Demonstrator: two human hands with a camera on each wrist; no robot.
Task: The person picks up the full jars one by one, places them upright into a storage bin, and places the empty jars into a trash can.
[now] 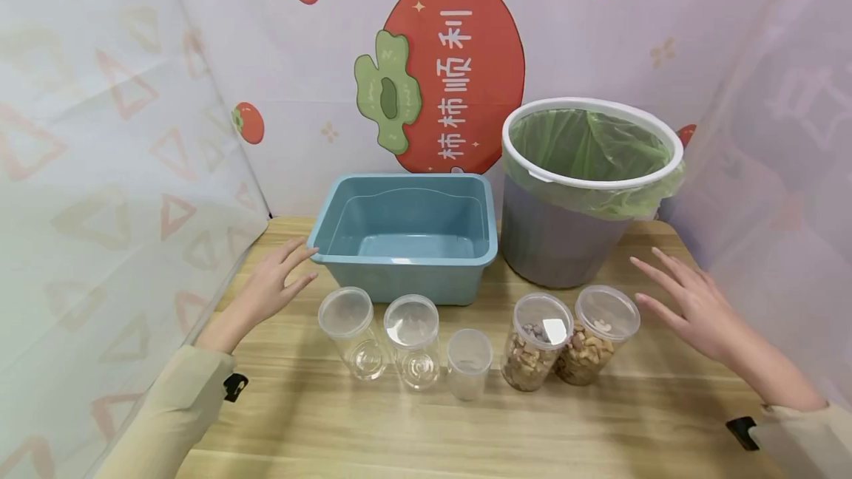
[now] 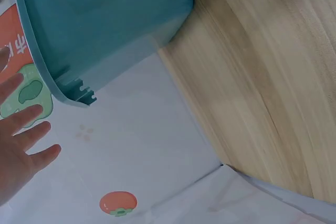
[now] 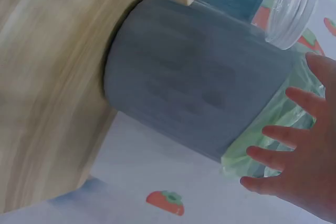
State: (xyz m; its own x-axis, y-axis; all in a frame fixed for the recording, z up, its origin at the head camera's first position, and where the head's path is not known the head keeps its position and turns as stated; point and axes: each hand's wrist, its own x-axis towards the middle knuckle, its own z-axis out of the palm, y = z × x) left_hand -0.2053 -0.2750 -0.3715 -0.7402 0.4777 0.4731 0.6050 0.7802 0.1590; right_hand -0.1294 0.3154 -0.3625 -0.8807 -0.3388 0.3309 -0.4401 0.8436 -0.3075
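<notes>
My left hand (image 1: 269, 283), fingers spread, is beside the near left corner of a blue plastic basin (image 1: 399, 272) and holds nothing. To the right, my right hand (image 1: 695, 305) also has its fingers spread, close to a lidded clear jar of brown snack pieces (image 1: 586, 353). Left of that jar, a second lidded jar (image 1: 526, 364) holds nuts or similar pieces. Three lidded clear jars stand in the row further left: a tall one (image 1: 359, 350), another tall one (image 1: 416, 357) and a small frosted one (image 1: 469, 372). Their insides look bare.
Behind the filled jars stands a grey trash bin (image 1: 552, 235) with a white rim and a green liner bag (image 1: 599, 146). Everything stands on a wooden table (image 1: 399, 438). Printed cloth (image 1: 319, 72) hangs along the back and both sides.
</notes>
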